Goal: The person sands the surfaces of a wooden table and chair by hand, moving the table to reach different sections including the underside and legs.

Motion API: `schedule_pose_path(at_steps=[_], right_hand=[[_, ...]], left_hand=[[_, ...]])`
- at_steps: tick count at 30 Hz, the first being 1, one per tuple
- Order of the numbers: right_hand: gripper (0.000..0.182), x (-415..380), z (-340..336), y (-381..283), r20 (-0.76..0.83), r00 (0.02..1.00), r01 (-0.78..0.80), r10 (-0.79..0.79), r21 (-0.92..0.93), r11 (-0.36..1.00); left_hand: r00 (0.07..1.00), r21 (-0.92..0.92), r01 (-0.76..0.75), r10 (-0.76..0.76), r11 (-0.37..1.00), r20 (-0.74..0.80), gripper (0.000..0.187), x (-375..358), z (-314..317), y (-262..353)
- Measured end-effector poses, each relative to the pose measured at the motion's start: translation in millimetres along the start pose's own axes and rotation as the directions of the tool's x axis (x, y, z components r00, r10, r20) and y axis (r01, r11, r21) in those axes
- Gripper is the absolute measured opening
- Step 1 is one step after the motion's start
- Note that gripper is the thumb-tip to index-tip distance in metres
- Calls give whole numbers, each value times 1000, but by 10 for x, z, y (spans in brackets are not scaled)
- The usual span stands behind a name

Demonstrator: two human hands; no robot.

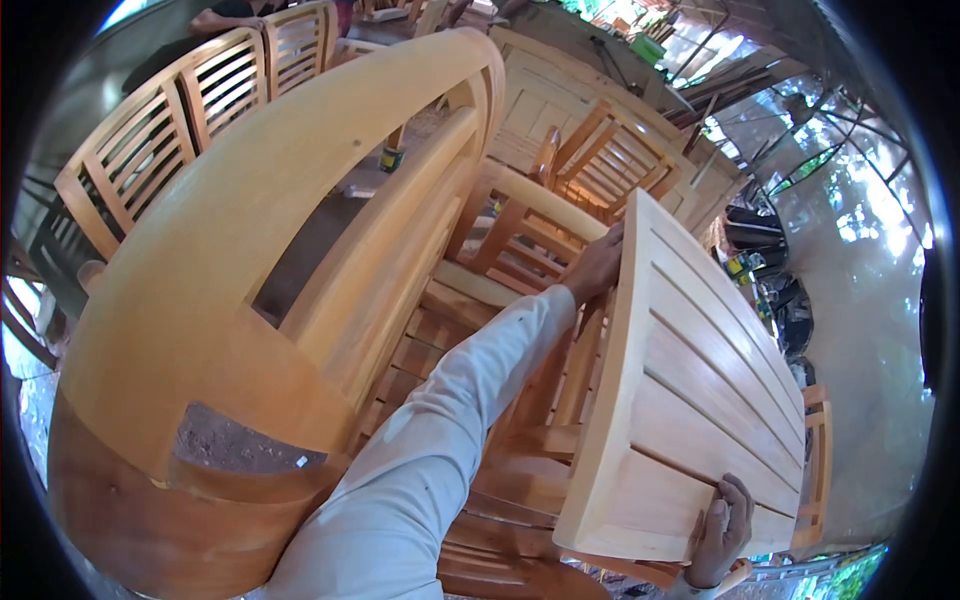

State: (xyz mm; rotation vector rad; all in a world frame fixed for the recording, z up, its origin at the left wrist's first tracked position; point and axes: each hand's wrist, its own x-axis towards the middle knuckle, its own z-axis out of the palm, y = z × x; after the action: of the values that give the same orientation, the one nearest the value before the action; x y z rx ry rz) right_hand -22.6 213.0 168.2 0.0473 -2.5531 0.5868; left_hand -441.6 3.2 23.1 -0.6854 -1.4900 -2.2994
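A pale slatted wooden panel (pixel 690 370) stands tilted in front of me, with dark grooves or gaps between its boards. My left hand (pixel 594 266), at the end of a light sleeve, is closed on the panel's far left edge. Near the lower right corner, my right hand (pixel 728 528) curls its fingers against the panel at its near edge; part of that hand is hidden. Left of my arm rises a large curved wooden bench back (pixel 215 270) with cut-out openings. Beneath the panel are slatted wooden seat parts (pixel 510 500), partly covered.
Slatted chair backs (pixel 225 85) line the upper left, where part of another person shows. Behind the panel stand a slatted wooden chair (pixel 610 155) and a panelled wooden door (pixel 530 110). A small can (pixel 391 158) sits beyond the bench back. Sheeting (pixel 870 300) hangs at right.
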Motion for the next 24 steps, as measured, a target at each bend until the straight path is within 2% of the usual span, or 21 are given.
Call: schedule_pose_path(at_steps=[1,3,4,6,7,10,12,14,16,19,22,23,24], right_hand=[[31,13,-30,-16,34,998,53,-50,-83,995],[32,-13,19,59,3,1000,27,-27,39,999],[33,-22,38,101,-13,1000,16,-14,99,995],[34,-16,-1,249,54,980,196,-191,-102,975],[35,-27,-44,300,101,957,286,-270,-206,936],[35,-30,-13,116,12,1000,9,-9,13,1000],[37,-25,-12,91,6,1000,-2,2,13,1000],[41,-9,7,10,-16,999,-30,30,25,999],[41,-12,-10,3,-9,1000,-21,22,6,1000],[41,13,35,-12,-23,1000,-16,17,32,999],[42,-39,31,12,-9,999,-37,37,21,999],[43,-20,45,23,-22,999,-33,33,16,999],[42,-6,69,22,-25,999,-36,37,30,999]], left_hand=[[1000,-25,23,-22,999,17,55,42,-21,-41],[1000,-99,-13,15,995,27,55,121,-11,-24],[998,7,-50,50,999,27,55,140,-24,-67],[993,212,-120,112,970,47,55,138,-42,-159],[996,104,-21,12,994,88,52,137,-50,-224],[1000,-88,18,-17,996,11,47,163,-128,-825],[998,183,40,-48,982,40,50,-196,-377,-647],[997,353,71,-77,933,5,49,-301,-451,-654],[991,414,128,-97,901,-94,45,-249,-432,-953],[984,261,-140,103,955,148,49,-7,-174,-69],[982,176,-186,187,967,11,43,100,-33,-150],[946,473,-323,285,820,151,45,23,-146,-243],[969,423,-246,228,872,93,45,-48,-239,-396]])
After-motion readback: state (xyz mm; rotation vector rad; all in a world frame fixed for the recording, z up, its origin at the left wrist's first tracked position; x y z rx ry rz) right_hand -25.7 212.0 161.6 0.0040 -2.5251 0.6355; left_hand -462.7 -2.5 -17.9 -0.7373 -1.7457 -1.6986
